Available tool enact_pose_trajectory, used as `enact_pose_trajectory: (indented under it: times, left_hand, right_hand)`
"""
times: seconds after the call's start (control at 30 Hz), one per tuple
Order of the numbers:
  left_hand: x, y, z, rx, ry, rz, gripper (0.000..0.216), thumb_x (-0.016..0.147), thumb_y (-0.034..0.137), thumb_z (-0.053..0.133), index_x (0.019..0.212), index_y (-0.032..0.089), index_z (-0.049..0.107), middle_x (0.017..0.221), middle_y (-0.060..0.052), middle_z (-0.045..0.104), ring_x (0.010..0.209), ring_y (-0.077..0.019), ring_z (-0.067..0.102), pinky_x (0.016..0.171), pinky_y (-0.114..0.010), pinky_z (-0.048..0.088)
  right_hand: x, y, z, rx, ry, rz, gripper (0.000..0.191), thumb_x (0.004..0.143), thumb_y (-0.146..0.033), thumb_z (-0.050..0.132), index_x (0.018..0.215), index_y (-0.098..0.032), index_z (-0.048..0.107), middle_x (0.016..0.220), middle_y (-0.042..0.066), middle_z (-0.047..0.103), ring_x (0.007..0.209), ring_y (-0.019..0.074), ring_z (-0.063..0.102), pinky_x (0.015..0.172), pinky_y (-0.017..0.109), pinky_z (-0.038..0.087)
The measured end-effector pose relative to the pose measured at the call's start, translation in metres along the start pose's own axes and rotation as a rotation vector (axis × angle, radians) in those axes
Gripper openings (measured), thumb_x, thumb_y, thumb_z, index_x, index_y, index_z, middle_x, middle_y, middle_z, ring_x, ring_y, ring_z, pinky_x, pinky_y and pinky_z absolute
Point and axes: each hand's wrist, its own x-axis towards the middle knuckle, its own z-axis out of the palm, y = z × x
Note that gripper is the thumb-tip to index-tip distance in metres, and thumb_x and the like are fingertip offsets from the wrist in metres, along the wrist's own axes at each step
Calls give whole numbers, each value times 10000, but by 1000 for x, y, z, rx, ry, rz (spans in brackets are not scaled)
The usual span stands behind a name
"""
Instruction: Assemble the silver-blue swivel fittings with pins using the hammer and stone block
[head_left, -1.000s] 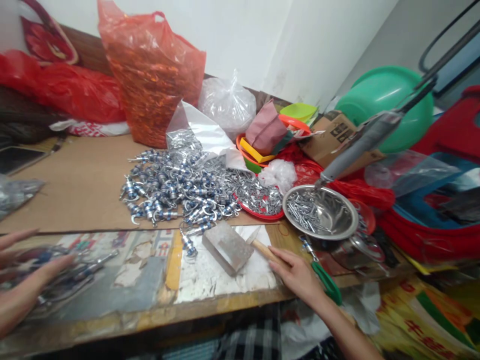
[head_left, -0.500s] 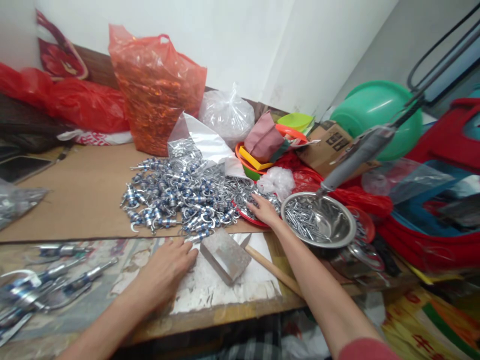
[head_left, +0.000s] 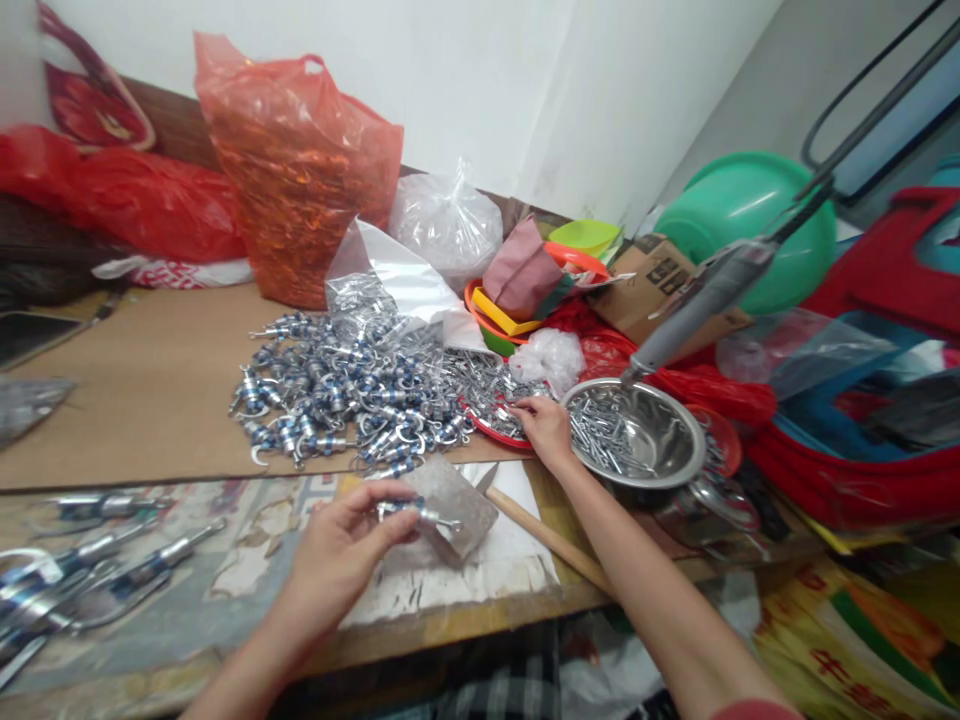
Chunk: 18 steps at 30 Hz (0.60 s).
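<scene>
My left hand (head_left: 341,555) is closed on a small silver swivel hook with a blue band (head_left: 415,514), held above the grey metal block (head_left: 452,505). My right hand (head_left: 546,428) reaches into the red tray (head_left: 501,436) of small metal parts, fingers pinched on something I cannot make out. A large pile of silver and blue hooks (head_left: 341,390) lies on the cardboard behind the block. A wooden-handled tool (head_left: 545,535) lies on the white paper beside the block.
A steel bowl of pins (head_left: 634,430) stands right of the tray. Several assembled hooks (head_left: 90,570) lie at the left. Orange plastic bag (head_left: 296,160), clear bags, coloured dishes (head_left: 525,300), a green basin (head_left: 750,220) and red crates crowd the back and right.
My left hand moved from the far left to the block and picked up a hook. My right hand left the wooden handle and reached into the red tray.
</scene>
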Motion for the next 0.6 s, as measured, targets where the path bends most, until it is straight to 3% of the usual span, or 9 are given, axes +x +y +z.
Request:
enact_pose_trajectory:
  times: [0.17, 0.33, 0.43, 0.6]
  left_hand:
    - [-1, -11, 18, 183, 133, 15, 376, 608, 300, 666, 962, 175, 661, 911, -46, 722, 870, -234, 635, 799, -327, 484]
    - [-3, -15, 20, 276, 144, 56, 406, 584, 317, 677, 963, 174, 672, 914, -51, 721, 826, -247, 647, 787, -338, 491]
    - [-4, -17, 20, 292, 132, 100, 384, 584, 330, 677, 944, 196, 682, 889, -43, 727, 780, -238, 651, 768, -342, 499]
    - [-8, -16, 22, 212, 147, 145, 282, 537, 262, 711, 815, 218, 724, 924, -58, 717, 882, -239, 629, 836, -320, 467]
  right_hand:
    - [-43, -47, -18, 205, -43, -55, 154, 760, -245, 561, 823, -182, 687, 787, 24, 688, 718, 142, 626, 678, 250, 484]
    - [-101, -104, -32, 548, -198, -380, 185, 781, -122, 517, 827, -165, 691, 762, 44, 671, 702, 122, 606, 644, 230, 482]
    - [-114, -116, -35, 557, -202, -408, 178, 793, -125, 511, 821, -144, 685, 761, 64, 658, 716, 135, 592, 661, 245, 475]
    - [-113, -112, -38, 578, -251, -434, 152, 797, -141, 515, 806, -169, 664, 758, 45, 628, 738, 140, 571, 688, 260, 464]
